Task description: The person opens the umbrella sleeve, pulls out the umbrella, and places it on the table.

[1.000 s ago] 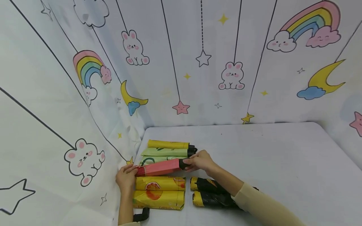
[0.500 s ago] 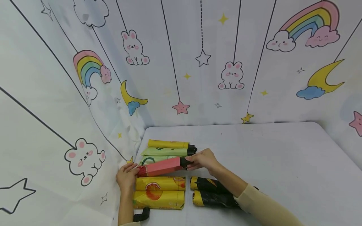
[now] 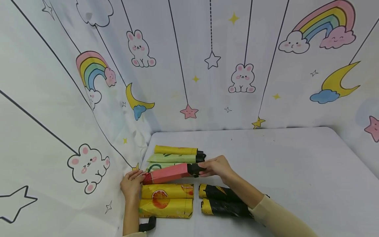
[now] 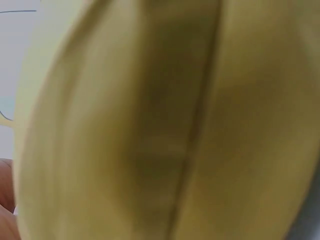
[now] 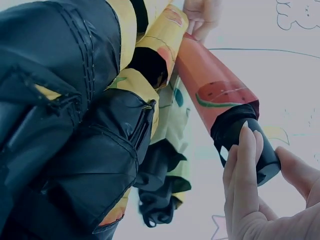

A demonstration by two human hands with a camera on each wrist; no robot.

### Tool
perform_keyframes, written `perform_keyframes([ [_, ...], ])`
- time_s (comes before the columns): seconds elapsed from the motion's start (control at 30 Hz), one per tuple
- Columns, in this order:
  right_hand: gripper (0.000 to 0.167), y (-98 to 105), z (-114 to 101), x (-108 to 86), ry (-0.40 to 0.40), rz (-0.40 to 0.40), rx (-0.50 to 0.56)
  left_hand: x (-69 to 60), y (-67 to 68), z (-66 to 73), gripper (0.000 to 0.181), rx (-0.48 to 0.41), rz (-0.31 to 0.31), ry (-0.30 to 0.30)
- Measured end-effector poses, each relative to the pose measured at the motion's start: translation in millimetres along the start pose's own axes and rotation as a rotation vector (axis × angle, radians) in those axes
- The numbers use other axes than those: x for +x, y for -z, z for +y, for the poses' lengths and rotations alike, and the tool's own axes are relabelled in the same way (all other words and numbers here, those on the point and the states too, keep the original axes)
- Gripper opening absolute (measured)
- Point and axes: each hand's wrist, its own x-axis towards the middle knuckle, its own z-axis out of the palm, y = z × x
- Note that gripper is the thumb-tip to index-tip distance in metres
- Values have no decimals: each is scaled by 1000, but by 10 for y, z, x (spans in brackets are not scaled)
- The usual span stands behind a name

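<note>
A folded umbrella in a pink watermelon-print sleeve [image 3: 168,173] lies slightly tilted between my two hands, its right end higher. My right hand [image 3: 217,168] pinches the black handle end [image 5: 245,137] between thumb and fingers; the right wrist view shows this from close by. At the other end, my left hand [image 3: 131,185] holds the sleeve's reddish tip, and its fingers [image 5: 202,17] show at the top of the right wrist view. The left wrist view is mostly covered by a yellowish sleeve [image 4: 150,125].
Behind lie green [image 3: 174,158] and yellow [image 3: 176,150] wrapped umbrellas. In front are two yellow orange-print ones [image 3: 165,208], a black curved handle [image 3: 148,224], and black-and-yellow bundles [image 3: 226,208] under my right forearm. A patterned cloth wall [image 3: 97,131] borders the table's left side.
My right hand has moved a little to the right and up, and more of the black handle end shows beyond the pink sleeve. My left hand has stayed almost still.
</note>
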Motion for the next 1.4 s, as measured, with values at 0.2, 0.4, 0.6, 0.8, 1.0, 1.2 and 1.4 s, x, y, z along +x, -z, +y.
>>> perform_keyframes([
  [0.2,39,45,26,-28,5,14,12,-25,-4,-24,49,-64,-9,-1],
  [0.4,47,95,40,-58,7,30,17,-33,-13,-27,50,-77,-6,-9],
  [0.6,50,159,50,-87,16,27,14,-29,-31,-7,50,-123,-4,-18],
  [0.8,50,225,51,-136,11,34,16,-43,-40,-5,49,-183,-3,-28],
  [1.0,48,296,48,-182,16,47,36,-51,-44,10,49,-187,-2,-31],
  [1.2,47,351,49,-229,24,44,53,-52,-57,8,51,-205,-14,-28],
  [1.4,42,399,72,-266,26,34,65,-34,-74,-2,49,-210,-13,-15],
])
